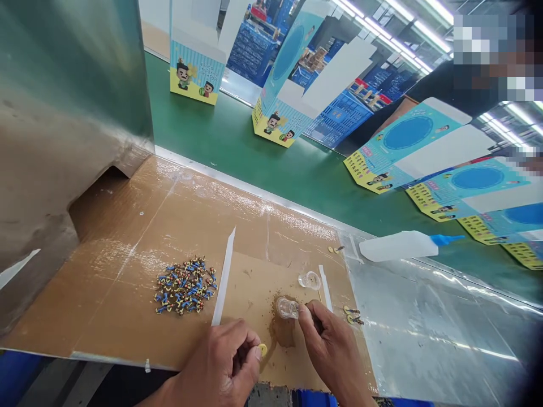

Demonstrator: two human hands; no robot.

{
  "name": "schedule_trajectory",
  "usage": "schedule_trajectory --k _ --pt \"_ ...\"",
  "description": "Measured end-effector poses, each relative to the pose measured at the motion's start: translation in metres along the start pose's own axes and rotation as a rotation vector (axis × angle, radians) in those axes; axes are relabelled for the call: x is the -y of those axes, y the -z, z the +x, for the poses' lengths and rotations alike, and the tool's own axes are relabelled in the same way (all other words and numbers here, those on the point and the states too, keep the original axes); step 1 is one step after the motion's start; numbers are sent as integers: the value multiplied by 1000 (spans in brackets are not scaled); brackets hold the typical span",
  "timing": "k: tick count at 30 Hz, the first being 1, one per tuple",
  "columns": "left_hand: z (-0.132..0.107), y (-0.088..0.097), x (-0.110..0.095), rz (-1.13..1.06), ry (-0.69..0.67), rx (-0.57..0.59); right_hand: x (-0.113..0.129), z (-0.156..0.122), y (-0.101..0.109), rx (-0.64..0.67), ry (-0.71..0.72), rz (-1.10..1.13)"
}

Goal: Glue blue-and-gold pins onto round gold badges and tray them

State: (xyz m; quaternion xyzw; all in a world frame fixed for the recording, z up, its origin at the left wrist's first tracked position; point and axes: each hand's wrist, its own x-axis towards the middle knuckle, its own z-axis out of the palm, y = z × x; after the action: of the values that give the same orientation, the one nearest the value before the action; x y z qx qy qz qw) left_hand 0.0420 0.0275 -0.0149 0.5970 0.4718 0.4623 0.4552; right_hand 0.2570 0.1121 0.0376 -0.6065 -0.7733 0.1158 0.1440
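Note:
My left hand point(227, 362) is closed in a pinch on a small round yellow disc point(263, 350) near the front edge of the cardboard. Thumb and fingers of my right hand point(333, 345) are pressed together at a small clear plastic cup point(285, 308); what they grip is too small to tell. Under the cup spreads a wet brown stain point(284, 333). Just behind it lies another clear plastic piece point(309, 281). To the left is a pile of tiny blue, yellow and brown figures point(185, 286).
Small figures with yellow discs point(353, 315) lie right of my right hand. A white squeeze bottle point(396, 246) with a blue nozzle lies behind. Printed boxes point(280, 121) stand on the green belt point(237, 133). A metal panel point(72, 113) rises at left. Another person stands far right.

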Motion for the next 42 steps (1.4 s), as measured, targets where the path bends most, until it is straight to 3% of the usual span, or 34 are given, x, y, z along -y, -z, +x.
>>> schedule_trajectory --k 8,20,42 --pt "0 0 0 -26 4 12 -3 -4 1 -61 7 25" --pt "1 0 -2 3 -12 -5 10 -8 8 -96 275 -43" --pt "1 -1 -4 -17 -36 -33 -4 -12 -2 -106 337 -119"
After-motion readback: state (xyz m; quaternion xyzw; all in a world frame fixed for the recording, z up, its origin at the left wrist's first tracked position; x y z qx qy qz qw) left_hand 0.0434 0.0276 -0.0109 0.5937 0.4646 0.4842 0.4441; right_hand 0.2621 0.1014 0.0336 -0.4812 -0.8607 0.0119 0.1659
